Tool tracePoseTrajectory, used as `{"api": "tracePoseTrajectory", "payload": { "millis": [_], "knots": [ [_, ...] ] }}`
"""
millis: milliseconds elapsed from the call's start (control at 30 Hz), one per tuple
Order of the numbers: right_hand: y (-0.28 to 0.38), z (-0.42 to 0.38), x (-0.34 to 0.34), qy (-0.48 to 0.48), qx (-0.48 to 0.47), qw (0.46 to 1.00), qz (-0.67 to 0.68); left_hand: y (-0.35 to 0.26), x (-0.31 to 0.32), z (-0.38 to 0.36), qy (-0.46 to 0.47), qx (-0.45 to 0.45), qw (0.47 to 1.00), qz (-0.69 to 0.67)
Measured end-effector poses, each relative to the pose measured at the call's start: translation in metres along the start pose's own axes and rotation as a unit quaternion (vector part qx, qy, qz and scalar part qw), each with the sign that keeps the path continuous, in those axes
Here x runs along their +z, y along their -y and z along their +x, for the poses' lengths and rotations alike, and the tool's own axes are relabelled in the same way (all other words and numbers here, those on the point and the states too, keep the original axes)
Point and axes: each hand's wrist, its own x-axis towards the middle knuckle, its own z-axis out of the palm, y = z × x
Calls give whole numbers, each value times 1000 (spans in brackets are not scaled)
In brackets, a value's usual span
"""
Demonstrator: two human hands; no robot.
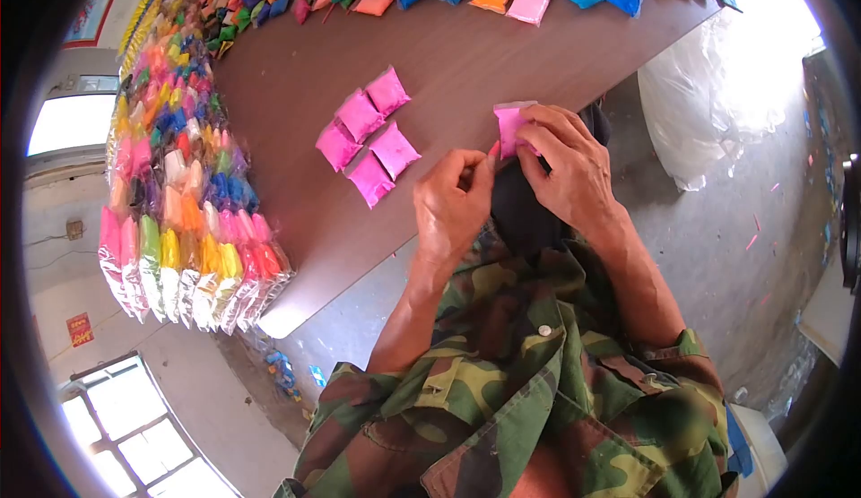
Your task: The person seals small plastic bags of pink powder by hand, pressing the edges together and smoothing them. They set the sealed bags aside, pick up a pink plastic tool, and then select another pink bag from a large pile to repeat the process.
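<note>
Left hand (453, 198) has curled fingers, with thumb and forefinger pinched together beside a small pink packet in clear plastic (508, 129); whether they grip its edge is hard to tell. The right hand (574, 164) arches over from the other side, fingertips gripping that packet. It sits by the near edge of the brown tabletop (448, 63), long axis running roughly away from the person, clear end pointing far side. Open tabletop stretches leftward to five matching pink packets (360, 115).
</note>
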Motion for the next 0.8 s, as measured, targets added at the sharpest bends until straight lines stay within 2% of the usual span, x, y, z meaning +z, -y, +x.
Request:
{"api": "tracePoseTrajectory", "payload": {
  "millis": [100, 300, 400, 500, 700, 733, 800],
  "knots": [
    [-4, -1, -2, 24, -19, 999, -18, 6, 9, -7, 7, 10, 1000, -5],
    [1, 1, -8, 34, -12, 998, -42, 12, 6, 21, -7, 75, 989, 129],
    [0, -3, -2, 28, -3, 998, -52, -1, 3, 32, -20, 56, 995, 76],
    [-1, -4, 3, 15, 2, 998, -57, -9, 10, 27, -12, 74, 997, 36],
    [-2, -5, 11, -15, 14, 999, -49, 11, 4, 38, -13, 40, 989, 141],
    [-2, -5, 12, -15, 17, 999, -47, 10, 3, 38, -18, 61, 991, 115],
    [1, -3, 13, -17, 22, 999, -42, -4, 2, 32, -44, 41, 997, 54]
  ]
}}
